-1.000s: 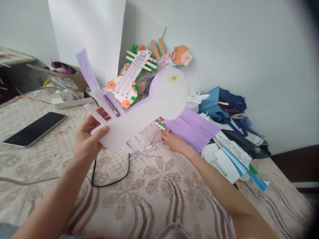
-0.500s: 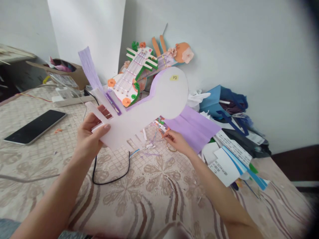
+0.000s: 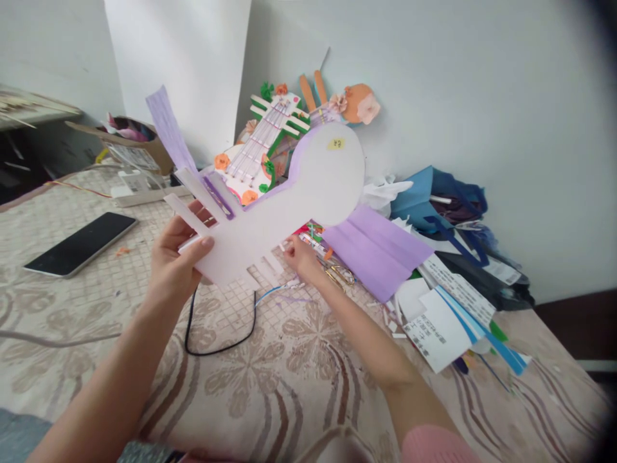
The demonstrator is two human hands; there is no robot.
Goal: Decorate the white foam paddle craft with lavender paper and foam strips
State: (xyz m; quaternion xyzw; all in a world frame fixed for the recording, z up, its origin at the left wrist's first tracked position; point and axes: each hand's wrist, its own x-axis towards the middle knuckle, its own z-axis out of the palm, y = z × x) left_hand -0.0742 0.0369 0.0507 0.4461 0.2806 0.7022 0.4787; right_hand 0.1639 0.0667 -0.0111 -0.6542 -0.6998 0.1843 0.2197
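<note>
My left hand (image 3: 186,247) grips a white foam-board cutout (image 3: 260,238), shaped like a small lute, by its narrow end. The board is tilted up off the table. Its round end carries a small yellow label, and purple crepe paper (image 3: 168,125) runs along its back edge and sticks up past the prongs at the left. My right hand (image 3: 301,257) is closed in a pinch close to the prongs on the board's near edge. A small white bit shows at those fingertips, too small to name. Gold-handled scissors (image 3: 341,275) lie on the table just right of that hand.
Decorated paper instruments (image 3: 270,141) lean against the wall behind. A purple crepe sheet (image 3: 378,251), a blue bag (image 3: 417,196) and printed papers (image 3: 436,334) lie at right. A phone (image 3: 81,244), a power strip (image 3: 149,193) and a cardboard box (image 3: 139,154) are at left.
My right hand has moved left, away from the scissors, to the near edge of the foam-board cutout. The scissors now show more fully on the table. My left hand keeps its hold.
</note>
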